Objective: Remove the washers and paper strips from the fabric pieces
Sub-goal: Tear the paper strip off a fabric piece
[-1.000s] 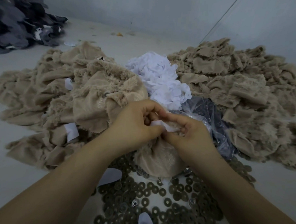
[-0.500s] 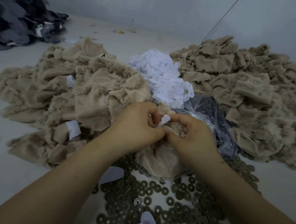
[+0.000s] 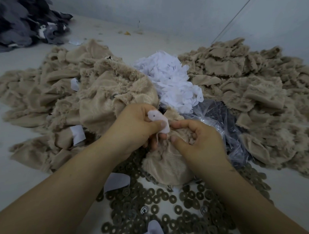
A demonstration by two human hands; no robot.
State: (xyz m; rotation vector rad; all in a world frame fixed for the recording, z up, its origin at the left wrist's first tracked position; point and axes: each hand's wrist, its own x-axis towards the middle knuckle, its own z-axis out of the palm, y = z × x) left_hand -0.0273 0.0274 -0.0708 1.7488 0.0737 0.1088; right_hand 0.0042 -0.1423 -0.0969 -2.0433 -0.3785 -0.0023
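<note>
Hands have parted: left hand [image 3: 134, 124] now pinches freed paper strip [image 3: 158, 121].

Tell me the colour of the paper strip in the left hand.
White paper strip, head view.

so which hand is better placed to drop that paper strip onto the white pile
Left. The left hand already pinches the paper strip, just below the white pile. The right hand grips the fabric piece.

Single head view, looking forward and down, close over floor [image 3: 21, 182].
</note>
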